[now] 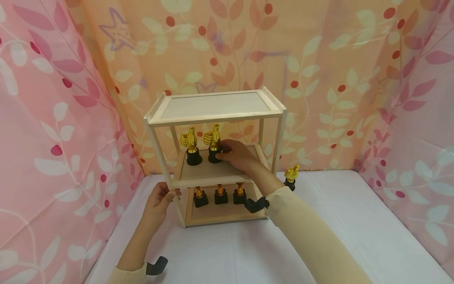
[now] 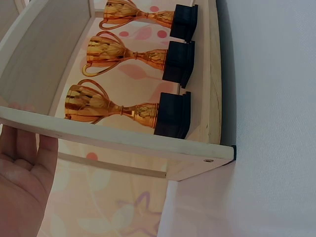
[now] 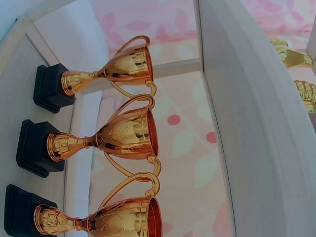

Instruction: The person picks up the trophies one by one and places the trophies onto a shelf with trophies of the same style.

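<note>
A pale wooden shelf rack stands on the white cloth. On its middle board, my right hand holds the black base of a gold thumbs-up trophy. A matching thumbs-up trophy stands upright just left of it. My left hand grips the front left post of the rack, its thumb in front and fingers passing behind. Below, three gold cup trophies with black square bases stand in a row on the bottom board. My right hand is out of sight in the right wrist view.
Another gold thumbs-up trophy stands on the table right of the rack, its base partly behind the post and forearm. The rack's top board lies above my right hand. Floral curtains enclose the back and sides.
</note>
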The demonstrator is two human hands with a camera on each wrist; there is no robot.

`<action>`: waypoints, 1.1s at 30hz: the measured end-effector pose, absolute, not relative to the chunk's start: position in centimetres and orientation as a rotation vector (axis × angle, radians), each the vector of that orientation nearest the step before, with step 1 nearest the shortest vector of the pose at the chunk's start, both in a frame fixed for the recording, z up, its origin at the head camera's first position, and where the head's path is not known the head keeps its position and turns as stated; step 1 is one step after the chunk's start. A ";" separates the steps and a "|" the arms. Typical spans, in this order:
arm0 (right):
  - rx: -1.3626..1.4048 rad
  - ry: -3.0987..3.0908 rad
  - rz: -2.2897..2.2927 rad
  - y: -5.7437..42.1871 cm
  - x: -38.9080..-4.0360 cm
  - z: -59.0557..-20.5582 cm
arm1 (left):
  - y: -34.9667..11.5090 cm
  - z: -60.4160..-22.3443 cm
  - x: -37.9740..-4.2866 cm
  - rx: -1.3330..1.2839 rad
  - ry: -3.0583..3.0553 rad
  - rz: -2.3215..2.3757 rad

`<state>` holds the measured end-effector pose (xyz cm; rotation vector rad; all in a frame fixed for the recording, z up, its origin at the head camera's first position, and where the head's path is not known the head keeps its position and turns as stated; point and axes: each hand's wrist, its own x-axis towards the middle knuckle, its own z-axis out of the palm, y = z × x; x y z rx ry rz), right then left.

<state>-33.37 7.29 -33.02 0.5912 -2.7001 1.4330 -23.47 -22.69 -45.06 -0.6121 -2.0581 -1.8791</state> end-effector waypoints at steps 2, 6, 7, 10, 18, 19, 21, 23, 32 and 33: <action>0.592 -2.698 1.429 7.3 -33.4 -33.0 | -22.7 -45.0 -23.4 -0.597 -2.070 -1.876; 0.599 -2.696 1.424 7.2 -33.3 -33.0 | -22.7 -44.9 -23.3 -0.583 -2.081 -1.880; 0.600 -2.696 1.421 7.1 -33.3 -32.9 | -22.7 -44.9 -23.3 -0.584 -2.081 -1.878; 0.609 -2.694 1.419 7.1 -33.3 -32.9 | -22.8 -44.9 -23.3 -0.598 -2.061 -1.883; 0.618 -2.681 1.438 7.6 -33.0 -32.9 | -22.7 -45.1 -23.4 -0.644 -2.025 -1.918; 0.617 -2.684 1.431 7.7 -32.9 -32.9 | -22.7 -45.1 -23.4 -0.639 -2.029 -1.919; 0.621 -2.689 1.404 7.8 -32.7 -32.9 | -22.6 -45.1 -23.4 -0.631 -2.039 -1.916; 0.630 -2.689 1.387 7.8 -32.5 -32.8 | -22.5 -45.1 -23.3 -0.624 -2.050 -1.907; 0.613 -2.674 1.330 8.2 -30.9 -32.2 | -22.6 -45.0 -23.2 -0.598 -2.070 -1.886; 0.610 -2.673 1.320 8.3 -30.6 -32.1 | -22.6 -45.0 -23.2 -0.596 -2.069 -1.884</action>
